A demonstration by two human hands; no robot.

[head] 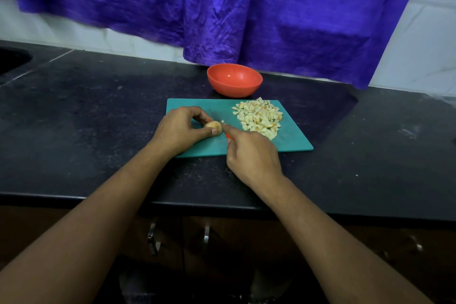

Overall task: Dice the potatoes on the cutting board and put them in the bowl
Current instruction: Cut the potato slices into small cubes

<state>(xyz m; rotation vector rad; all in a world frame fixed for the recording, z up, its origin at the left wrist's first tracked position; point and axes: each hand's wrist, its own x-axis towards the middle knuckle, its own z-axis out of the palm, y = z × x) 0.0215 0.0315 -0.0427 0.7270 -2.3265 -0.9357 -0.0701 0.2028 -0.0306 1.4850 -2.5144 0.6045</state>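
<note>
A teal cutting board (291,142) lies on the black counter. On its left part my left hand (180,131) pinches a small piece of potato (213,126) between thumb and fingers. My right hand (251,153) grips a knife (223,124) with a red handle; its thin blade runs up and left, right beside the potato piece. A heap of diced potato (259,117) covers the board's right half. An orange bowl (234,79) stands empty just behind the board.
The black counter (98,111) stretches left to a sink edge (12,60) and right to a white tiled wall. A purple cloth (246,7) hangs behind the bowl. Cabinet handles (153,237) show below the counter's front edge.
</note>
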